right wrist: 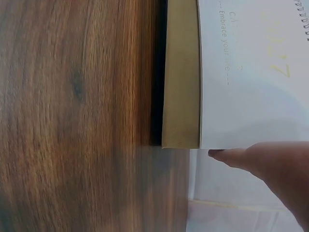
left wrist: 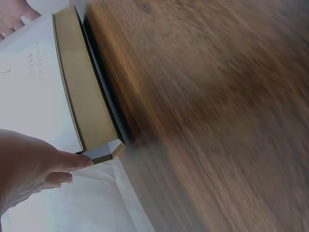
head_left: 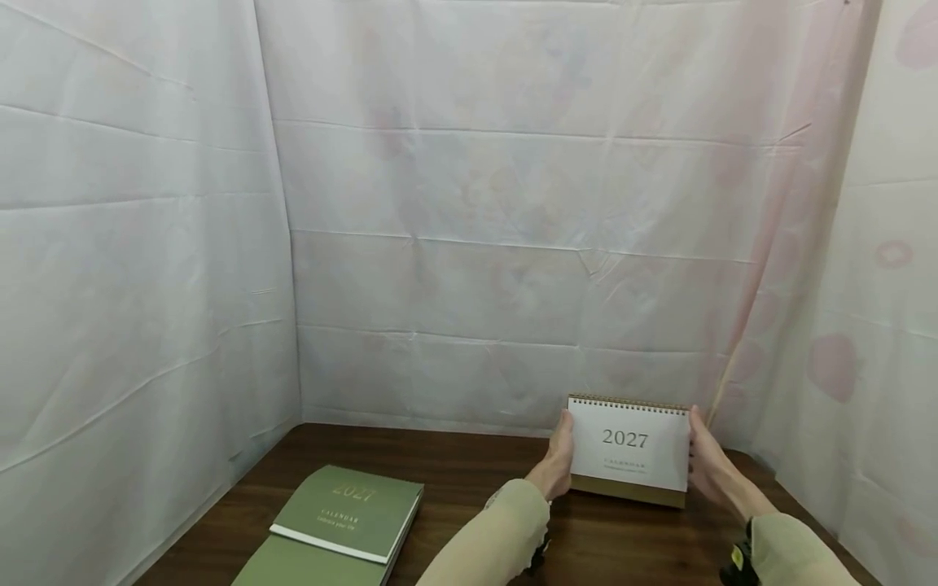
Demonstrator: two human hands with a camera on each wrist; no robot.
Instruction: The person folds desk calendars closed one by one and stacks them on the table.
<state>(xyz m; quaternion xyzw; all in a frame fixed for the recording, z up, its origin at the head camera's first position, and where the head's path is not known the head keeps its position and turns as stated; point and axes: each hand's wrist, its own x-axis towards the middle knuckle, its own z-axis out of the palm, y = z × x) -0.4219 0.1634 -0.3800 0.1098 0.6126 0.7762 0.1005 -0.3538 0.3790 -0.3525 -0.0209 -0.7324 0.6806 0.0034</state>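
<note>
A white desk calendar (head_left: 630,443) marked 2027, with a spiral binding along its top and a tan base strip, leans back above the dark wooden table. My left hand (head_left: 558,457) holds its left side, and my right hand (head_left: 711,460) holds the right side. In the left wrist view the thumb of my left hand (left wrist: 36,166) lies against the end of the tan base (left wrist: 87,77). The right wrist view shows the thumb of my right hand (right wrist: 270,164) at the white page's edge (right wrist: 241,111). Whether the base touches the table cannot be told.
A green 2027 calendar (head_left: 348,513) lies at the left front of the wooden table (head_left: 469,480), its lower part cut off by the frame. Pale cloth (head_left: 440,285) hangs behind the table and along both sides.
</note>
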